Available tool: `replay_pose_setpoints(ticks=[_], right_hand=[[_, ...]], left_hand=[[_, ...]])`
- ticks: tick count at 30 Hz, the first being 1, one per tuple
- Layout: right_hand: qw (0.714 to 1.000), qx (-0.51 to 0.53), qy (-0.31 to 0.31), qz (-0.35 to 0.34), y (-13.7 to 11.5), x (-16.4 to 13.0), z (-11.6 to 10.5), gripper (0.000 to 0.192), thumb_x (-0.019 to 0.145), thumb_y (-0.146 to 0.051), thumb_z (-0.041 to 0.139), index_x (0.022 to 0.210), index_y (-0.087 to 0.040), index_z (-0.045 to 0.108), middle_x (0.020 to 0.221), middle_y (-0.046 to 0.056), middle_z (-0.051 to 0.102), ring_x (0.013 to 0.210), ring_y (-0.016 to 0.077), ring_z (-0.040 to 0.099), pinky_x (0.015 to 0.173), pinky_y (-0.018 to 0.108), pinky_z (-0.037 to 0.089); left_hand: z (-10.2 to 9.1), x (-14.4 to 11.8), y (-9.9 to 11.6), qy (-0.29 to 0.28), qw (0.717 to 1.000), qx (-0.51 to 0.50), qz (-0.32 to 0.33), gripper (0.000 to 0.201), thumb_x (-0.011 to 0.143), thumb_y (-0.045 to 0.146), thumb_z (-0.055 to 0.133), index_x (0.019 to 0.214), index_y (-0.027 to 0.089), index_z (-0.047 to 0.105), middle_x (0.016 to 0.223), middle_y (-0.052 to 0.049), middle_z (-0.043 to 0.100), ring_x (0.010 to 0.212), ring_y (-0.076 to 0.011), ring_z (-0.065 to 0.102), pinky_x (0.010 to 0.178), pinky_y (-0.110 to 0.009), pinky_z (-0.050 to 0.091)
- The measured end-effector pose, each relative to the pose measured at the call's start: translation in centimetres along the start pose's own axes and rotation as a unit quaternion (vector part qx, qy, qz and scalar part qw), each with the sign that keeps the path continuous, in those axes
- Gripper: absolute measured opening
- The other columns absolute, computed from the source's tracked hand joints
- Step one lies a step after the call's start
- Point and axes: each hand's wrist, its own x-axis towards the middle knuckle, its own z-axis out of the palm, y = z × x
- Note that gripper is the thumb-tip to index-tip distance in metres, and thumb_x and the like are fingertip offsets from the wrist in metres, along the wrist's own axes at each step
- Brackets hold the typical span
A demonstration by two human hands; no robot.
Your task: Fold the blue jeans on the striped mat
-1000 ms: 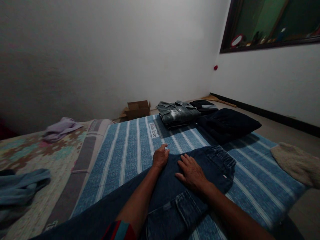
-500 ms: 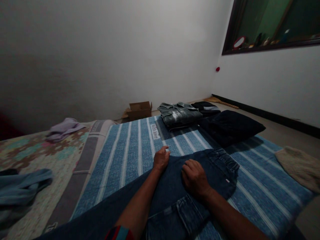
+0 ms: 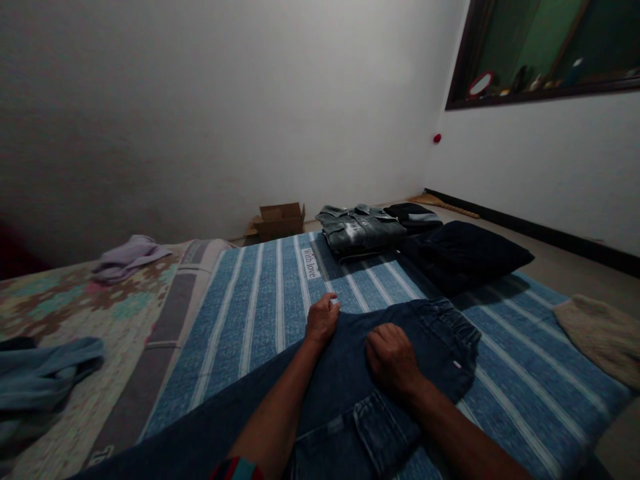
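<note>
A pair of dark blue jeans [image 3: 435, 340] lies flat on a blue and white striped blanket [image 3: 260, 300]. My left hand [image 3: 321, 319] pinches the jeans' far edge, near the crotch seam. My right hand [image 3: 391, 358] rests on the denim a little to the right, with its fingers curled into the fabric. The waistband points to the right, and the legs run back toward me at the lower left.
A folded grey denim jacket [image 3: 360, 229], a folded dark garment [image 3: 415, 215] and a dark pillow [image 3: 470, 255] lie at the blanket's far end. A cardboard box [image 3: 280, 220] stands by the wall. Loose clothes [image 3: 130, 257] lie on the patterned sheet at left. A beige cloth [image 3: 600, 333] lies at right.
My right hand went from lying flat with spread fingers to curling its fingers into the denim. The left hand has kept its hold at the jeans' edge.
</note>
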Motion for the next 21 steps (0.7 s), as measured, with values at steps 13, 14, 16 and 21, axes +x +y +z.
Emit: replay_pose_setpoints(ticks=[13,14,16,21], right_hand=[[0.999,-0.019,-0.028,-0.005,-0.04,-0.03,-0.17,0.021,0.085,-0.015,0.05,0.065,-0.02,0.054,0.069,0.004,0.054,0.07,0.0187,0.044,0.068,0.033,0.028],[0.999,-0.019,-0.033,-0.006,-0.04,-0.03,-0.15,0.021,0.085,-0.015,0.051,0.065,-0.02,0.054,0.069,0.004,0.054,0.071,0.0188,0.044,0.068,0.033,0.028],[0.999,-0.02,-0.04,-0.007,-0.03,-0.04,-0.13,0.019,0.084,-0.015,0.052,0.066,-0.02,0.055,0.07,0.004,0.055,0.071,0.019,0.045,0.068,0.033,0.028],[0.999,-0.015,-0.052,-0.008,0.02,-0.09,-0.13,0.016,0.081,-0.013,0.055,0.067,-0.02,0.055,0.072,0.004,0.056,0.073,0.0194,0.045,0.067,0.033,0.027]], left_hand=[[-0.06,-0.04,0.14,-0.004,1.0,-0.004,-0.005,0.021,0.082,0.022,0.054,0.099,0.018,0.066,0.058,0.004,0.052,0.061,-0.0143,0.055,0.065,-0.025,0.042],[-0.06,-0.04,0.13,-0.005,1.0,-0.004,-0.005,0.021,0.082,0.022,0.054,0.099,0.018,0.066,0.058,0.004,0.051,0.06,-0.0143,0.055,0.065,-0.025,0.042],[-0.04,-0.05,0.1,-0.006,1.0,-0.005,-0.004,0.022,0.082,0.023,0.054,0.1,0.018,0.065,0.057,0.004,0.051,0.06,-0.0144,0.055,0.065,-0.025,0.042],[0.02,-0.06,0.11,-0.004,1.0,-0.007,-0.003,0.021,0.082,0.022,0.054,0.099,0.017,0.066,0.059,0.003,0.053,0.061,-0.0145,0.056,0.067,-0.025,0.042]])
